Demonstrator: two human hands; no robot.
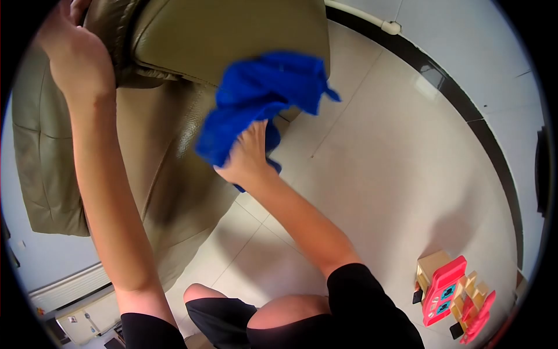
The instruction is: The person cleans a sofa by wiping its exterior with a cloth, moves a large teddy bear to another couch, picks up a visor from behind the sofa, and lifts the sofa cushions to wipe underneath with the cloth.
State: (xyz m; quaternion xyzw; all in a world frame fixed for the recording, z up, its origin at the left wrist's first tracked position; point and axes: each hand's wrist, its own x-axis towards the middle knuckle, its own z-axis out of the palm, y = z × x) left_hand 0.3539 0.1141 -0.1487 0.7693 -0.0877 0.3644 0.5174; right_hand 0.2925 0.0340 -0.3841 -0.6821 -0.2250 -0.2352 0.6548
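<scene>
My right hand [251,152] is closed round a bright blue cloth [261,84], which is bunched and fans out past my fingers. The cloth lies over the side of an olive-brown leather sofa [232,32], and its far corner hangs over the floor. Blur softens the cloth's edges. At the upper left, my left hand [75,52] rests by the top of the sofa's padded part. Its fingers are mostly cut off by the dark rim of the view, so their grip is hidden.
Pale tiles cover the floor [360,151] to the right of the sofa. A red and wooden toy [444,291] stands on it at the lower right. A white pipe [372,19] runs along the wall above a black skirting [488,136]. My bent knees are below.
</scene>
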